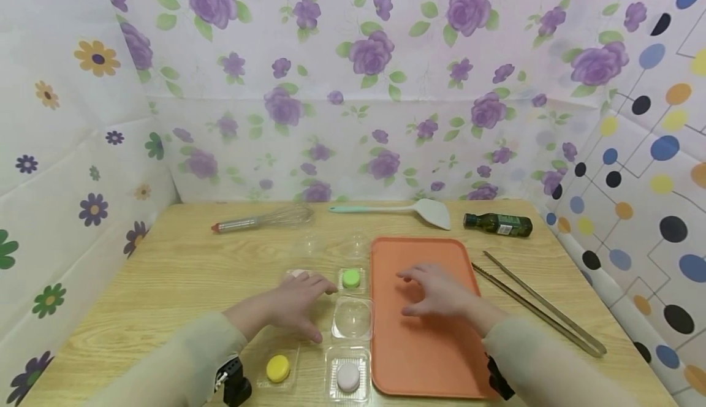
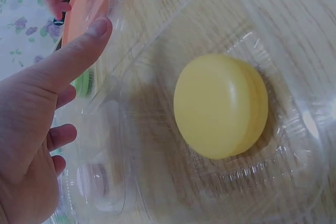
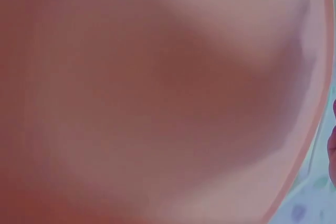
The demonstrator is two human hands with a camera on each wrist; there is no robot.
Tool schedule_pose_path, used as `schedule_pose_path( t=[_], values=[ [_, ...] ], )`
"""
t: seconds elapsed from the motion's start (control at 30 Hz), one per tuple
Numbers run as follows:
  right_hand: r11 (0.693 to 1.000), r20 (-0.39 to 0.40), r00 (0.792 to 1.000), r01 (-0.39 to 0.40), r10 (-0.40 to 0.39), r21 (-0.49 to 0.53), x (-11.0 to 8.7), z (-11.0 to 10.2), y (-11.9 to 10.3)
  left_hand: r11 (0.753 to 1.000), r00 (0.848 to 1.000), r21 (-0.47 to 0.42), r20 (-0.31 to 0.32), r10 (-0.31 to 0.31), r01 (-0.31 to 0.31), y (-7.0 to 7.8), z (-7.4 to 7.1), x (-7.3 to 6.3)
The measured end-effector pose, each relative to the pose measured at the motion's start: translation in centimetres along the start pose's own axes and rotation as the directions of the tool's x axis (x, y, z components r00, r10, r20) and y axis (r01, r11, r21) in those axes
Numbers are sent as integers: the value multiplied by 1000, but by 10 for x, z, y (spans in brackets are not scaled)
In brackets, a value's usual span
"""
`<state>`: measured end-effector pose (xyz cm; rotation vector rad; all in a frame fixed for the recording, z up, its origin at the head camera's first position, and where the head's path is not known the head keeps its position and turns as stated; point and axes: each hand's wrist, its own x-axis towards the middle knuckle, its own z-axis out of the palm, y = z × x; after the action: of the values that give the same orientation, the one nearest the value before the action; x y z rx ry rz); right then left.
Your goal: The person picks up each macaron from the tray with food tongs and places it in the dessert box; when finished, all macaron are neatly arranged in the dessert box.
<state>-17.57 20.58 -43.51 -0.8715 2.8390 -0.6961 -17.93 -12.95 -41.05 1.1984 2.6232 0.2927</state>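
My left hand [image 1: 292, 306] hovers with fingers spread, holding nothing, beside several clear plastic boxes. A yellow macaron [image 2: 220, 106] sits in a clear box [image 2: 310, 129], nearest that hand in the left wrist view. Farther right are a green macaron [image 1: 350, 278] and a pale lilac macaron [image 1: 348, 377], each in its own box, with a clear lid [image 1: 353, 327] between them. A pale pinkish piece [image 1: 298, 273] is partly hidden behind the left hand. Over the orange tray [image 1: 425, 364] my right hand [image 1: 436, 293] is held with loosely bent fingers, gripping nothing; its shadow falls on the tray.
Along the back of the wooden table lie a whisk [image 1: 265, 218], a spatula [image 1: 432, 213] with a white blade and a green bottle [image 1: 499, 224] on its side. Metal tongs [image 1: 543, 303] lie right of the tray. Patterned cloth walls [image 1: 342, 149] enclose the table.
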Motion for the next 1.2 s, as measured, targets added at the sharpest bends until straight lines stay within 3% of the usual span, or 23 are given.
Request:
schedule_pose_path(
  t=[0.2,0.47,0.97,1.2],
  values=[
    [999,93,994,53,-52,1,14,17,-23,1000,1000,-22,7,-1,1,5,0,1],
    [997,123,990,72,-71,-6,21,29,-38,999,1000,-36,7,-13,13,8,3,2],
    [994,104,989,111,-109,-18,21,39,-43,999,999,-23,-24,-27,27,7,11,6],
    [990,53,988,142,-143,7,22,37,-46,999,998,-38,-53,-23,21,7,12,6]
  ],
)
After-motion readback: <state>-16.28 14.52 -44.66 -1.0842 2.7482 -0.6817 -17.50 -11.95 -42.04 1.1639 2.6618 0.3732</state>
